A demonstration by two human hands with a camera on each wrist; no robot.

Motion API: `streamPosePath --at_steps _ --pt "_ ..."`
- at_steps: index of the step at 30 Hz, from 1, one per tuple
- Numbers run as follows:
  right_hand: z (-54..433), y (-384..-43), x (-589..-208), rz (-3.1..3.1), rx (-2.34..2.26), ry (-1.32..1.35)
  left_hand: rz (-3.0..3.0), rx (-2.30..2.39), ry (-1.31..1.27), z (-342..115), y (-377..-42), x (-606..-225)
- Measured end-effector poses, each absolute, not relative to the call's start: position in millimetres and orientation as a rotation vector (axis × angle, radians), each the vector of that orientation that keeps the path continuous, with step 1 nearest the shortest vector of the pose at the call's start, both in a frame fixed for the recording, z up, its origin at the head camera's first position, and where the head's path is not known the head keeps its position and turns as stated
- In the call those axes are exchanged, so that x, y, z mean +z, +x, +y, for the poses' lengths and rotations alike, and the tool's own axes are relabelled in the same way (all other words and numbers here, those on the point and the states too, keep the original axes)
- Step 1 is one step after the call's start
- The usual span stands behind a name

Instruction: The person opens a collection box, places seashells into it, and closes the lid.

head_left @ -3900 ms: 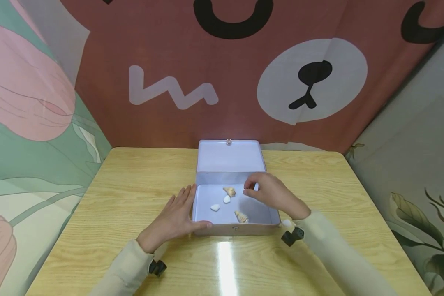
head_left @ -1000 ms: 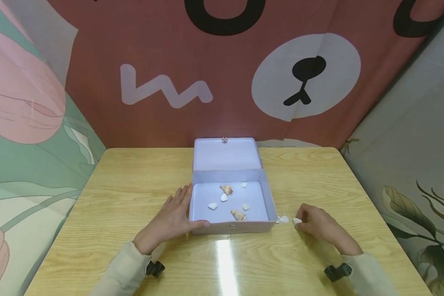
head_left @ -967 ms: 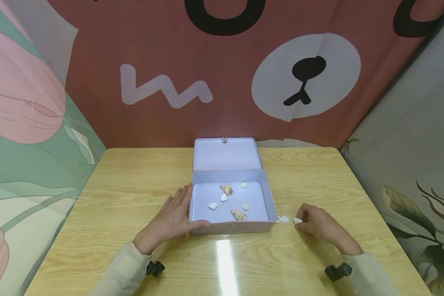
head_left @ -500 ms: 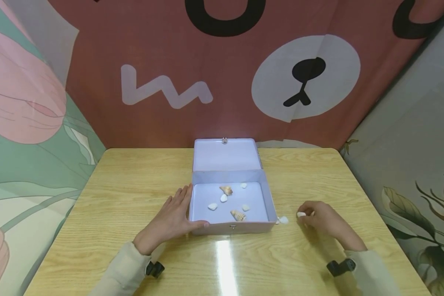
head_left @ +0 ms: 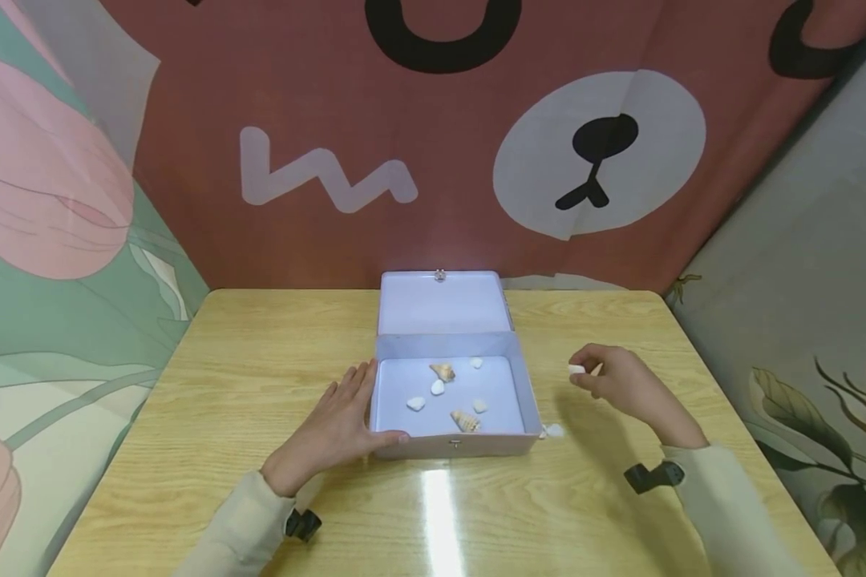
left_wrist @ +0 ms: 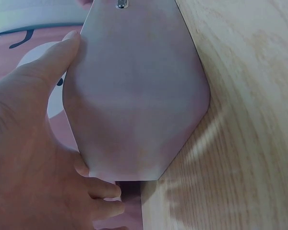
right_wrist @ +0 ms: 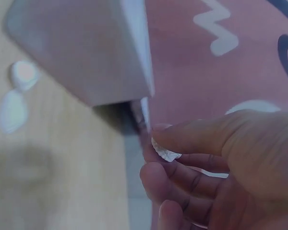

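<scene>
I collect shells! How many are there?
9: two tan spiral shells and four small white shells in the lilac-lined rectangular box, two on the wooden table, one in the right hand. Others may hide.

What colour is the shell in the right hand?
The shell is white, best seen in the right wrist view.

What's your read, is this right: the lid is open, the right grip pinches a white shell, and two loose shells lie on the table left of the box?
Wrong side: the two loose shells lie on the table right of the box, as the head view shows. The lid is open and the right grip pinches a white shell.
</scene>
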State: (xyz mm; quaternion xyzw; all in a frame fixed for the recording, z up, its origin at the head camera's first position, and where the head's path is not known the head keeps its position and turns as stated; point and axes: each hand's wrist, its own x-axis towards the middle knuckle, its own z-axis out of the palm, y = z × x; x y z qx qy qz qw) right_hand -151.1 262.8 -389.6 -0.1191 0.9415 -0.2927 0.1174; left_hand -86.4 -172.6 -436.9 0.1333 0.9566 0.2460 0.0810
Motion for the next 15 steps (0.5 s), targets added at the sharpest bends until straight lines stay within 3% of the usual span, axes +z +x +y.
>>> streamPosePath --at_steps 15 --pt "202 -168 -374 2.747 -0.889 -0.447 2.856 0.716 0.394 -173 -87 -438"
